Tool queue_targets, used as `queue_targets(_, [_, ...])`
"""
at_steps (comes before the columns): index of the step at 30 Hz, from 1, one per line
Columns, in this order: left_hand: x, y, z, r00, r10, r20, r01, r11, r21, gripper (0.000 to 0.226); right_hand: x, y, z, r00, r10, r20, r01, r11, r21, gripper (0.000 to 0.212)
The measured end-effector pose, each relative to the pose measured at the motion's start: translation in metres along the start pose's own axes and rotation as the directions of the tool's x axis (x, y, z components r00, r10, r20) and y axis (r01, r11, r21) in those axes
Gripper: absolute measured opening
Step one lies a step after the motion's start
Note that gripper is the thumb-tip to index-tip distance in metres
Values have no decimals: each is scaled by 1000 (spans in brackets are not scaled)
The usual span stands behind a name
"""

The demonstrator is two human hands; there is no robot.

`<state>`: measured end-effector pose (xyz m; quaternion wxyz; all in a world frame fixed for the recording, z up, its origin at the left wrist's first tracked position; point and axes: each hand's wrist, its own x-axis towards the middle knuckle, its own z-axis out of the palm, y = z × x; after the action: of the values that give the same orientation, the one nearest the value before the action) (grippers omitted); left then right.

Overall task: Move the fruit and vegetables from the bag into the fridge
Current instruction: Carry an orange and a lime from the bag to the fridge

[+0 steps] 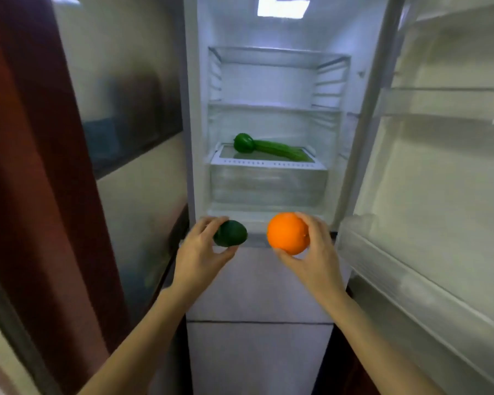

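Observation:
The fridge (200, 138) stands open in front of me, lit inside. A green bell pepper (243, 142) and a long cucumber (283, 151) lie side by side on the lid of the clear crisper drawer (268, 183). My left hand (200, 252) holds a dark green avocado (231, 233) just below the fridge's open compartment. My right hand (317, 249) grips an orange (287, 233) at the same height, a little to the right. The bag is out of view.
The fridge door (439, 181) swings open to the right, its shelves bare. Two glass shelves (274, 108) sit above the crisper. Closed freezer drawers (260, 295) lie below my hands. A glass panel and a dark red wooden frame (40, 166) close in on the left.

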<state>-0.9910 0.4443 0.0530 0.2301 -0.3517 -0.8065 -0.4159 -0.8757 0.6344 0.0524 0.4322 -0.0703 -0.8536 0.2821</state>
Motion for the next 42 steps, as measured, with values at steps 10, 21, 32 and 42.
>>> queue_targets(10, [159, -33, 25, 996, 70, -63, -71, 997, -22, 55, 148, 20, 35, 991, -59, -119, 57, 998, -16, 75])
queue_targets(21, [326, -23, 67, 955, 190, -226, -170, 980, 106, 56, 317, 55, 66, 961, -135, -242, 147, 989, 33, 78])
queue_targets(32, [482, -38, 86, 957, 191, -220, -147, 968, 202, 55, 455, 89, 80, 965, -146, -220, 122, 985, -118, 78])
queue_targets(42, [575, -69, 120, 996, 91, 12, -92, 974, 205, 47, 556, 128, 102, 997, -31, 69, 48, 962, -268, 76])
